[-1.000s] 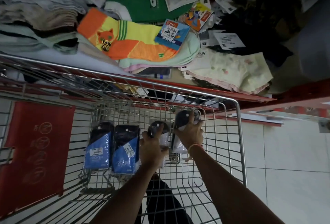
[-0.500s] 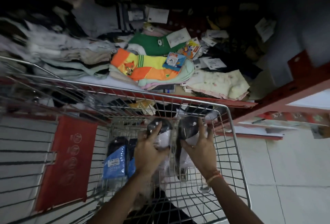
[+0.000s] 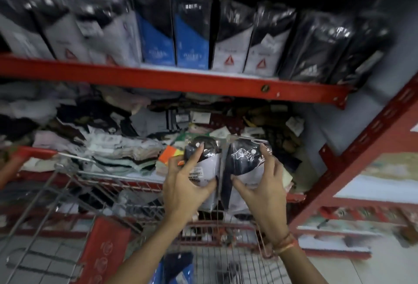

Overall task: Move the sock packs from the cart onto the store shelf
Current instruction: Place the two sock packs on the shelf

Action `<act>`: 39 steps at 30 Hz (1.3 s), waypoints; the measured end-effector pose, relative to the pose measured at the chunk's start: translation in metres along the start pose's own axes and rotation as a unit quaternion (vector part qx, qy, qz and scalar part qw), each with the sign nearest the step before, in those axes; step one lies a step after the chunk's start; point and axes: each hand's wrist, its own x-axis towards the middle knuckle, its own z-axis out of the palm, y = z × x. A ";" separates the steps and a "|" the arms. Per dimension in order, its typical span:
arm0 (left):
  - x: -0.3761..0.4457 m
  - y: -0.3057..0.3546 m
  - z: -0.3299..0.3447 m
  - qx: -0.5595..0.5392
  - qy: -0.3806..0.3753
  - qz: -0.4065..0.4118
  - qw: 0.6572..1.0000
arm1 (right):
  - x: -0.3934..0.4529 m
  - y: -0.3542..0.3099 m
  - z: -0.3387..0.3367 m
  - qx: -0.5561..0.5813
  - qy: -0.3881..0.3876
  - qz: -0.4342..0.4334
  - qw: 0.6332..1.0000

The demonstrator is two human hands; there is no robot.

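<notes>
Left hand [image 3: 183, 184] clasping one black-and-white sock pack [image 3: 207, 166], right hand [image 3: 262, 184] clasping a second pack [image 3: 242, 163], both at frame centre, above the cart [image 3: 95, 193]. Best raised upright toward the upper shelf [image 3: 172, 79], slotted beside the matching white packs [image 3: 230, 41] near the top of frame, labels forward. More blue packs [image 3: 174, 268] waiting at bottom centre.

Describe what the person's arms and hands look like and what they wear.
Both forearms are bare, with no sleeves in view. The left hand wears no ring, glove or band that shows. The right hand is also bare, but an orange-red thread band circles its wrist in several strands.
</notes>
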 end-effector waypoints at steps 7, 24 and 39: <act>0.077 0.062 -0.043 -0.026 0.106 0.124 0.986 | 0.072 -0.058 -0.045 0.043 0.118 -0.087 0.988; 0.220 0.151 0.004 -0.017 0.200 0.185 0.962 | 0.231 -0.074 -0.045 0.069 0.277 -0.151 0.946; 0.196 0.113 0.021 0.102 0.091 0.248 0.959 | 0.213 -0.057 -0.020 -0.101 0.216 -0.177 0.955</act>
